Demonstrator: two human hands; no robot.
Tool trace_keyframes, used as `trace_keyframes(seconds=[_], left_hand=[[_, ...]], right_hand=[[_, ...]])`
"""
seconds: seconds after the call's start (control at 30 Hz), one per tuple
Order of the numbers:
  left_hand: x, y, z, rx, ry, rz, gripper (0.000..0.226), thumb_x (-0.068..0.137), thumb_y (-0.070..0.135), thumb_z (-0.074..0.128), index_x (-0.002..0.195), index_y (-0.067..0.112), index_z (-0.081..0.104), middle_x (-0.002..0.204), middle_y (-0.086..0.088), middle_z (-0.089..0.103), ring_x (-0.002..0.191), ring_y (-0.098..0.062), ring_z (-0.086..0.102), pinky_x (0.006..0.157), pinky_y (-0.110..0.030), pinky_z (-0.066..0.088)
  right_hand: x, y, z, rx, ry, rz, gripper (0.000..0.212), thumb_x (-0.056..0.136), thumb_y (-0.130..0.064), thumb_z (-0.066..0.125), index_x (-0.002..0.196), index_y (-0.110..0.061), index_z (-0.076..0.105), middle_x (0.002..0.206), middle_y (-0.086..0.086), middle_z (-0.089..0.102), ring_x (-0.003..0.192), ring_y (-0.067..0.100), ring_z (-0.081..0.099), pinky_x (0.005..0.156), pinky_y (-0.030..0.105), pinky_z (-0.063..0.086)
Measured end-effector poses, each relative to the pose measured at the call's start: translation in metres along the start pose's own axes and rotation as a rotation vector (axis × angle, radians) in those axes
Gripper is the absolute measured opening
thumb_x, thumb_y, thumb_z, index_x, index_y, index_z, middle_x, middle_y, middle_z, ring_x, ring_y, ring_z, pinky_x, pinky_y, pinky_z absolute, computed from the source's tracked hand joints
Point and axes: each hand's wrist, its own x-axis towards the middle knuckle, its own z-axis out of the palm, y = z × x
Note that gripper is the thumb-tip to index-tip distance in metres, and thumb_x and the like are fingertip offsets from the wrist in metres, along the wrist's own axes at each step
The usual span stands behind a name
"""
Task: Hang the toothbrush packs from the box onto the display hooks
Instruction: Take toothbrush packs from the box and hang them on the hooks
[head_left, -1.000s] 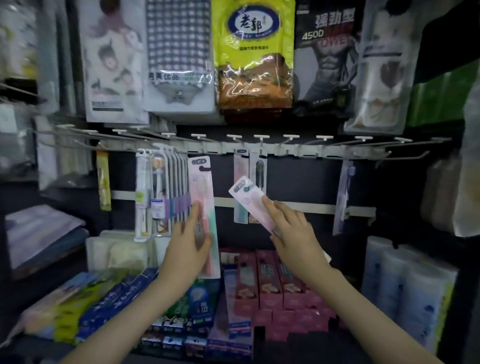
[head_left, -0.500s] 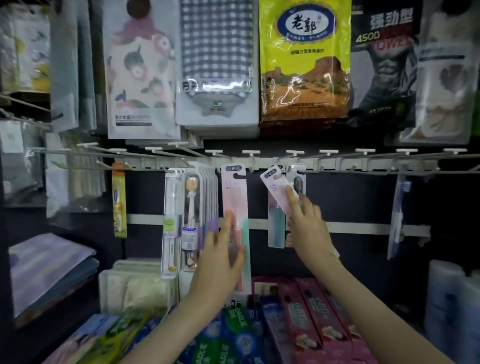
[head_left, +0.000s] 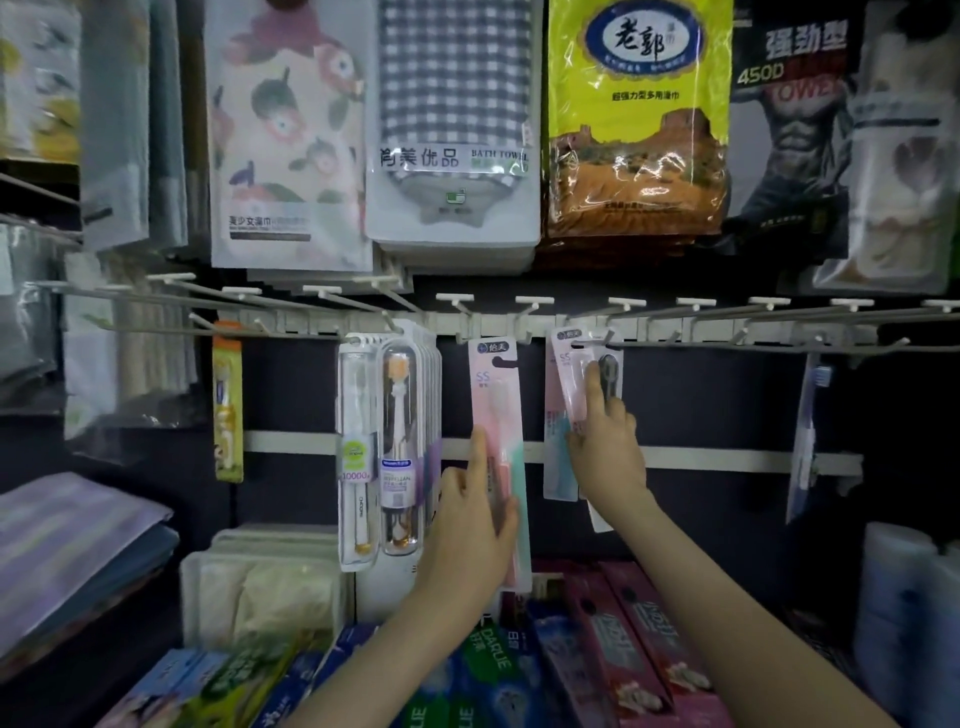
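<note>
Hanging step: the right hand (head_left: 605, 452) pinches a pink pack (head_left: 569, 374) by its lower half, forefinger laid up the face, with the card's top at the tip of a hook (head_left: 607, 339). I cannot tell whether the slot is over the wire yet.
Doing it well: the card sits tilted, so I would square it to the wire, lift the slot over the upturned tip and slide it back. Let go only once it hangs by itself (thin card will likely buckle if shoved from below).
Left hand: the left hand (head_left: 472, 525) grips the lower part of a pink-and-teal pack (head_left: 498, 395), thumb up its front. The pack's top is just under the rail (head_left: 519, 325) and it looks hung one hook to the left, though the hook through it is not clear.
Watch for: the dark-brush pack (head_left: 609, 371) touching behind the pink one could be knocked.
Hands: two, each holding one pack.
Packs behind the right hand: two made out, the dark-brush one and a pale blue pack (head_left: 558, 457).
Clear-cased brushes (head_left: 376, 447): two faces in front, more stacked behind, number not countable.
Yellow pack (head_left: 227, 405): one, well to the left.
Blue-brush pack (head_left: 810, 431): one, far right.
Hooks: a long row, most bare; overlap stops a sure count.
Box: not in view.
</note>
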Motion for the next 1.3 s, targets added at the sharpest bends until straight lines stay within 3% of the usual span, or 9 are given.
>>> trace_keyframes(seconds=[0.17, 0.37, 0.53, 0.6, 0.73, 0.87, 1.0, 1.13, 1.3], left_hand=[[0.005, 0.003, 0.003, 0.021, -0.033, 0.002, 0.077, 0.101, 0.038, 0.040, 0.149, 0.031, -0.018, 0.139, -0.004, 0.032, 0.111, -0.018, 0.049, 0.072, -0.014, 0.028], [0.004, -0.003, 0.011, -0.026, -0.025, 0.046, 0.078, 0.100, 0.038, 0.042, 0.143, 0.037, -0.023, 0.120, 0.001, 0.036, 0.077, -0.005, 0.045, 0.059, -0.017, 0.038], [-0.012, -0.007, 0.033, -0.050, -0.044, 0.089, 0.080, 0.099, 0.039, 0.044, 0.136, 0.041, -0.027, 0.107, 0.008, 0.029, 0.071, -0.003, 0.046, 0.058, -0.016, 0.043], [-0.012, -0.002, 0.040, -0.038, -0.053, 0.089, 0.081, 0.099, 0.037, 0.046, 0.133, 0.041, -0.028, 0.109, 0.007, 0.029, 0.068, -0.003, 0.042, 0.054, -0.016, 0.040], [-0.009, 0.008, 0.049, 0.050, -0.045, 0.168, 0.087, 0.100, 0.028, 0.048, 0.129, 0.038, -0.034, 0.112, 0.003, 0.029, 0.081, -0.009, 0.044, 0.063, -0.021, 0.036], [0.004, 0.014, 0.052, 0.025, 0.020, 0.179, 0.087, 0.099, 0.024, 0.051, 0.135, 0.033, -0.027, 0.126, -0.002, 0.036, 0.101, -0.014, 0.049, 0.075, -0.024, 0.044], [0.015, 0.013, 0.042, -0.103, -0.074, 0.196, 0.083, 0.095, 0.032, 0.057, 0.145, 0.029, -0.010, 0.139, 0.000, 0.037, 0.126, -0.012, 0.040, 0.091, -0.013, 0.034], [0.020, 0.004, 0.020, 0.266, 0.359, 0.391, 0.073, 0.088, 0.038, 0.057, 0.149, 0.013, 0.026, 0.136, -0.014, 0.045, 0.125, -0.025, 0.042, 0.100, -0.035, 0.043], [0.039, -0.014, -0.017, 0.548, 0.629, 0.338, 0.070, 0.087, 0.035, 0.046, 0.151, 0.015, 0.027, 0.152, -0.021, 0.017, 0.143, -0.039, 0.014, 0.117, -0.051, 0.001]], right_hand=[[0.016, -0.008, 0.005, 0.015, -0.097, 0.027, 0.088, 0.093, -0.016, 0.059, 0.152, -0.024, -0.007, 0.140, 0.019, 0.034, 0.117, 0.035, 0.047, 0.085, 0.042, 0.047], [0.004, -0.006, -0.003, 0.146, -0.061, 0.056, 0.077, 0.096, -0.033, 0.052, 0.153, -0.021, 0.002, 0.154, 0.010, 0.022, 0.135, 0.031, 0.029, 0.103, 0.046, 0.036], [-0.051, -0.021, -0.025, 0.682, -0.107, -0.020, 0.050, 0.099, -0.029, 0.046, 0.146, -0.025, 0.031, 0.098, -0.001, 0.060, 0.085, 0.011, 0.059, 0.078, 0.022, 0.050], [-0.066, -0.024, -0.025, 0.730, -0.136, -0.050, 0.056, 0.098, -0.021, 0.050, 0.148, -0.027, 0.026, 0.096, 0.009, 0.064, 0.080, 0.023, 0.064, 0.070, 0.031, 0.056], [-0.071, -0.022, -0.022, 0.794, -0.115, -0.067, 0.077, 0.096, -0.014, 0.054, 0.151, -0.034, 0.005, 0.146, -0.012, 0.034, 0.116, -0.010, 0.047, 0.097, 0.014, 0.043], [-0.052, -0.017, -0.024, 0.807, -0.150, -0.044, 0.082, 0.093, -0.020, 0.061, 0.150, -0.038, 0.005, 0.147, -0.024, 0.017, 0.139, -0.001, 0.018, 0.116, 0.031, 0.024], [-0.033, -0.013, -0.031, 0.627, -0.205, -0.097, 0.081, 0.089, -0.021, 0.064, 0.149, -0.038, 0.013, 0.151, -0.011, 0.027, 0.141, 0.013, 0.026, 0.112, 0.032, 0.031], [-0.015, -0.011, -0.036, 0.293, -0.178, -0.206, 0.087, 0.089, -0.018, 0.059, 0.152, -0.036, 0.002, 0.143, 0.005, 0.043, 0.118, 0.024, 0.052, 0.085, 0.025, 0.040], [-0.003, -0.012, -0.038, 0.267, -0.036, -0.090, 0.082, 0.092, -0.024, 0.057, 0.152, -0.024, 0.001, 0.152, 0.015, 0.029, 0.116, 0.037, 0.054, 0.093, 0.040, 0.045]])
